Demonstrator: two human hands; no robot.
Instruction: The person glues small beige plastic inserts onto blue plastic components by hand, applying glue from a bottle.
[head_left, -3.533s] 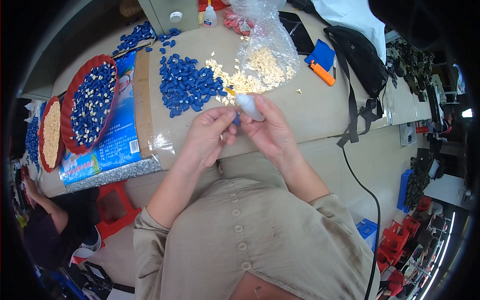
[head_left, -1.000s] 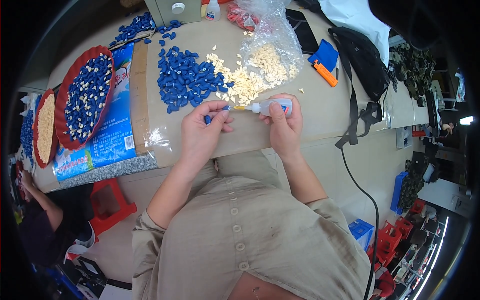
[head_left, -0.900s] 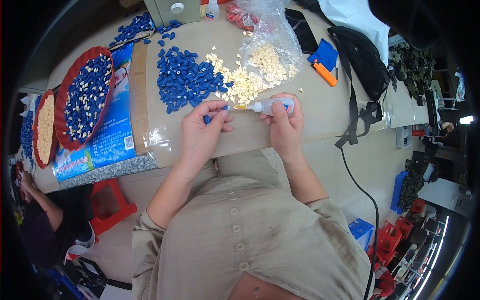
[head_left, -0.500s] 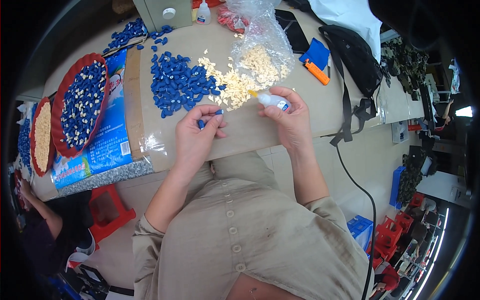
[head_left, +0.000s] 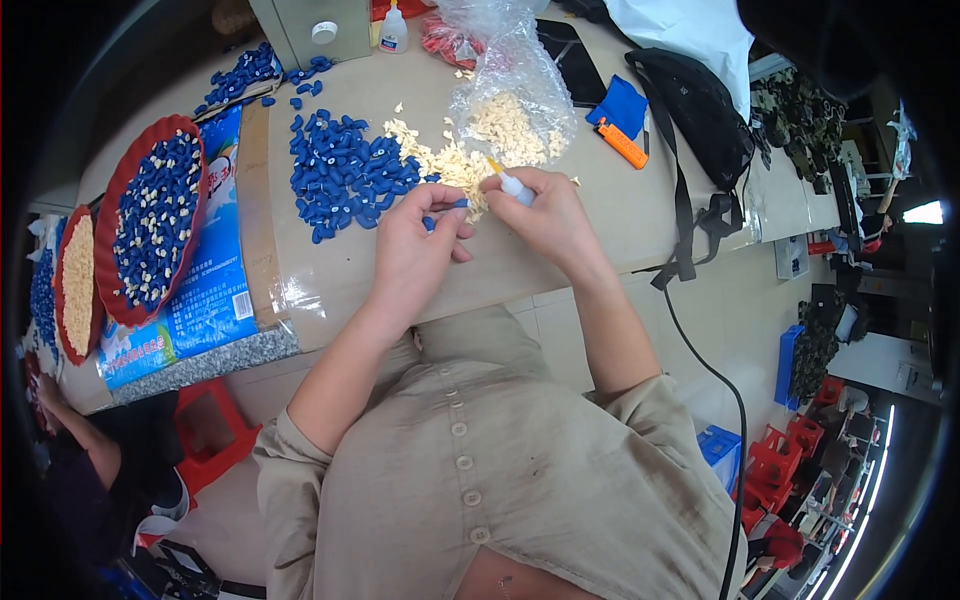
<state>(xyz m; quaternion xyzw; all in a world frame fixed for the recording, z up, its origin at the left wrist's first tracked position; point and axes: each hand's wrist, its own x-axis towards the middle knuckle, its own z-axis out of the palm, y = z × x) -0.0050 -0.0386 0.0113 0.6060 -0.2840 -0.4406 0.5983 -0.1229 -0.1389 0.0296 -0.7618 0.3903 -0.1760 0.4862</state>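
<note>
The heap of cream pieces (head_left: 450, 165) lies on the table just beyond the right hand (head_left: 553, 220), slightly left of its fingertips, and the right hand is the nearer of the two; whether those fingertips touch the heap cannot be told. That hand curls round a small white bottle (head_left: 517, 190), which tilts with its yellow nozzle pointing far and left over the heap. The left hand (head_left: 415, 240), at the heap's near-left edge, has thumb and finger pinched on a blue piece (head_left: 459, 204), whose long axis runs roughly left to right, one end facing the right hand. A second blue piece (head_left: 429, 223) sits among the left fingers. Counted: two blue pieces in the left hand, one bottle in the right, one more bottle (head_left: 393, 32) at the far edge, two red trays, large (head_left: 138, 317) and small (head_left: 98, 310), at left, and one orange cutter (head_left: 622, 143) at right; the pieces in the blue pile (head_left: 350, 175) and the cream heap are too many to count.
</note>
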